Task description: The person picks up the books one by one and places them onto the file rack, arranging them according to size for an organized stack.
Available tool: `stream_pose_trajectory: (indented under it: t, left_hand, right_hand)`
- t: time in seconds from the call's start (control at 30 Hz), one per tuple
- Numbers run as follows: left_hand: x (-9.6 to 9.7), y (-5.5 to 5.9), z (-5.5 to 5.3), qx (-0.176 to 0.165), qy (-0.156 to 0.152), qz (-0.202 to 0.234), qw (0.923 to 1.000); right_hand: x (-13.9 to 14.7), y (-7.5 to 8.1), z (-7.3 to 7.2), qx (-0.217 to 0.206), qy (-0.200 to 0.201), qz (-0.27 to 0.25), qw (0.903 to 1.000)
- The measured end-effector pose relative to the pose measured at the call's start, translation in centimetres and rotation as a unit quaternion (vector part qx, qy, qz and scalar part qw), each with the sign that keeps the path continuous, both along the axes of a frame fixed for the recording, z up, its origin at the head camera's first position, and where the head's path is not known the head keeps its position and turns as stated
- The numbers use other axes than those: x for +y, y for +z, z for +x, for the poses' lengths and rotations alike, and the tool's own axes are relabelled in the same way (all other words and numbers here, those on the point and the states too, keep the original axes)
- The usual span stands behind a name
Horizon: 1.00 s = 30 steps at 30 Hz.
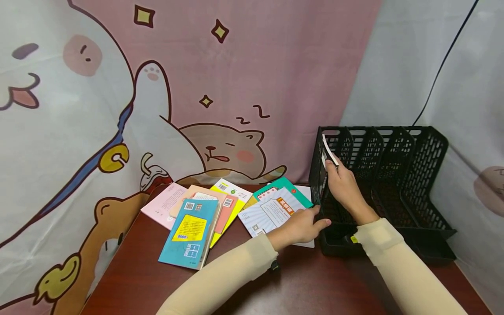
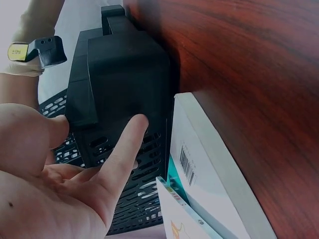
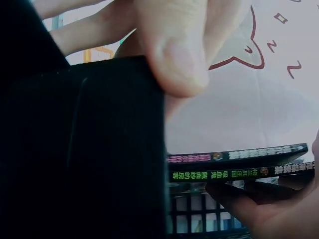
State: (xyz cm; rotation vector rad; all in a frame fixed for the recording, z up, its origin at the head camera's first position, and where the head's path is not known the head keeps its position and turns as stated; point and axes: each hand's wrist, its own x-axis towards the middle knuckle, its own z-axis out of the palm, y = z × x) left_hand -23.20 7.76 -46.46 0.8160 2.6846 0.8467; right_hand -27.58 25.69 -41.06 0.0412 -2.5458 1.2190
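Observation:
My right hand [image 1: 343,184] holds two thin books [image 3: 239,164] inside the leftmost compartment of a black file organizer [image 1: 433,151]. Their spines are black, one lettered in pink and the other in green; in the head view their white page edges face up. At the organizer's front left corner, my left hand [image 1: 297,226] grips the side wall. Its thumb bends over the front edge while the index finger lies along the outer face in the left wrist view. Beside that hand lies a pale blue-and-white book [image 1: 271,210], overlapping a green book [image 1: 293,191].
Left on the brown table [image 1: 130,262] is a fanned pile with a blue book [image 1: 179,249], a pink book [image 1: 163,203] and a yellow book [image 1: 220,229]. Several dividers split the organizer. A cartoon curtain [image 1: 291,87] hangs behind; a black cable [image 1: 441,74] runs down the right side.

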Motion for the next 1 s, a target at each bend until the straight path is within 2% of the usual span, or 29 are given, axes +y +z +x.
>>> stream_pose_trajectory:
  t: [0.23,0.43,0.8,1.0]
  left_hand:
    - [-0.1,0.0,0.1,-0.012,-0.008,0.007,0.9999]
    - [-0.1,0.1,0.1,-0.01,-0.01,0.011,0.9998]
    - [-0.3,0.3,0.0,-0.017,-0.015,0.007,0.9997]
    - [-0.2,0.1,0.1,-0.006,-0.012,0.002,0.9999]
  right_hand:
    - [0.3,-0.5,-0.7,-0.056,0.054,-0.022,0.9967]
    - [0.4,-1.5,-1.4,-0.083,0.074,-0.006,0.9938]
    - [1.0,-3.5,-2.4,-0.059,0.112,0.031,0.9915]
    - [1.3,-3.8,-2.4,-0.046,0.111,0.039,0.9919]
